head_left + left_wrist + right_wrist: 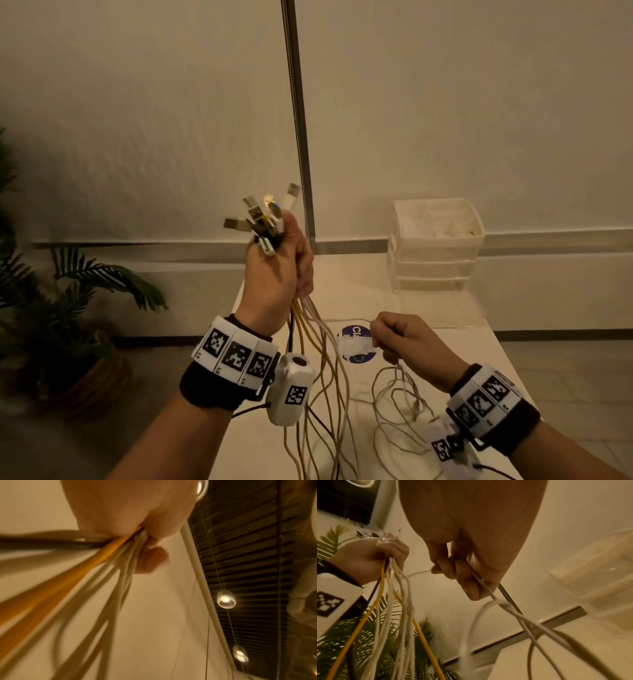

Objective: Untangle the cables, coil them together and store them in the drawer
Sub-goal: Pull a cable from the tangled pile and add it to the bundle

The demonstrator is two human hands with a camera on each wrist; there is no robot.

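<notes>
Left hand (277, 270) grips the cables (318, 346) by their plugs, right hand (400, 337) pinches one white strand; I'd slide down slowly, no yanking knots tighter.

Two hands (277, 274), one drawer unit (436, 243), one plant (68, 308).

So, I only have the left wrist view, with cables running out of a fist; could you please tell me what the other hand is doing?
Observer: The right hand grips one white cable, lower than the left hand.
Operator: Thank you. Where are the plug ends?
Observer: The connectors fan out above the left hand, which grips the bundle.
Operator: And where is the drawer unit?
Observer: The drawer unit stands on the far side of the table, to the right of both hands.
</notes>
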